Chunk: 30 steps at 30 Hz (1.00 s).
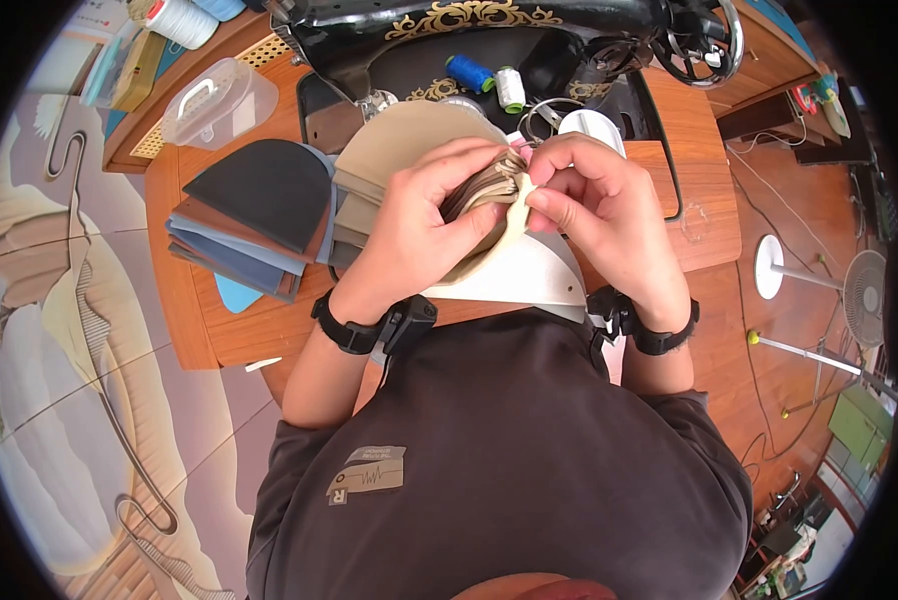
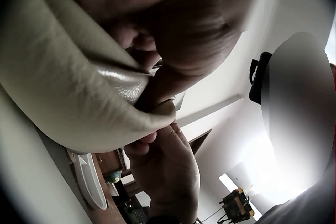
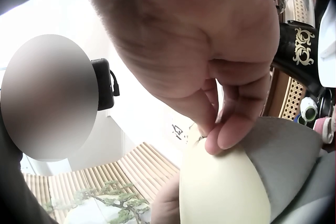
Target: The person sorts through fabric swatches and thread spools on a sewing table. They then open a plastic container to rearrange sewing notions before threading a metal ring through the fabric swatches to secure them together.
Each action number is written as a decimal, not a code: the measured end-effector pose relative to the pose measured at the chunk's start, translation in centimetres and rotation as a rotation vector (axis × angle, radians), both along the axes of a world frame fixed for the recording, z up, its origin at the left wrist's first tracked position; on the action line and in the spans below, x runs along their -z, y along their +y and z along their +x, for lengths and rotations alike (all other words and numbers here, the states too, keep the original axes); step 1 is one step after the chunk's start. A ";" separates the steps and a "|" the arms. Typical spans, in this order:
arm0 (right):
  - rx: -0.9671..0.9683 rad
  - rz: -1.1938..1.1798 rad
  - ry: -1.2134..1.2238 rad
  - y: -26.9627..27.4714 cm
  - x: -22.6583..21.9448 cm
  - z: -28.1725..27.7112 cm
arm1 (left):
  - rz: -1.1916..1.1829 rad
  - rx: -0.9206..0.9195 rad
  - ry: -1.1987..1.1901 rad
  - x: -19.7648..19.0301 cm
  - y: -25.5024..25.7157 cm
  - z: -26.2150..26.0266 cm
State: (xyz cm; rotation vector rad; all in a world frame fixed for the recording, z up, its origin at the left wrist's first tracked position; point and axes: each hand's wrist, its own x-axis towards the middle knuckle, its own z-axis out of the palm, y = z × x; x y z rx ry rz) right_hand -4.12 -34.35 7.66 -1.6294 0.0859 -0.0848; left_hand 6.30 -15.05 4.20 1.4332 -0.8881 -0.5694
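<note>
A cream leather-like piece (image 1: 516, 222) is held in front of the chest, curved, with brown folds (image 1: 481, 192) bunched on its inner side. My left hand (image 1: 424, 215) grips the bunched part between thumb and fingers. On the piece's right edge, my right hand (image 1: 609, 205) pinches with thumb and fingertips. The right wrist view shows this pinch at the top corner of the cream piece (image 3: 223, 187), with a grey panel (image 3: 283, 150) behind. Below the held piece lies a white sheet (image 1: 539, 275).
A black sewing machine (image 1: 449, 25) stands at the back, with blue (image 1: 469, 72) and white (image 1: 510, 90) thread spools before it. Rounded dark pieces (image 1: 259, 190) are stacked at left, tan ones (image 1: 409, 130) nearer. A clear plastic box (image 1: 224, 105) sits behind them. A fan (image 1: 864, 298) is at right.
</note>
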 end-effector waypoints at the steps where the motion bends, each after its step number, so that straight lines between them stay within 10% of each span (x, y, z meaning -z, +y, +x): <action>1: -0.004 -0.040 -0.031 0.0 0.1 -0.1 | -0.008 0.004 -0.011 0.1 0.0 0.1; 30: 0.334 -0.519 -0.326 3.0 1.5 -1.0 | -0.180 0.004 0.110 -0.3 0.0 -0.7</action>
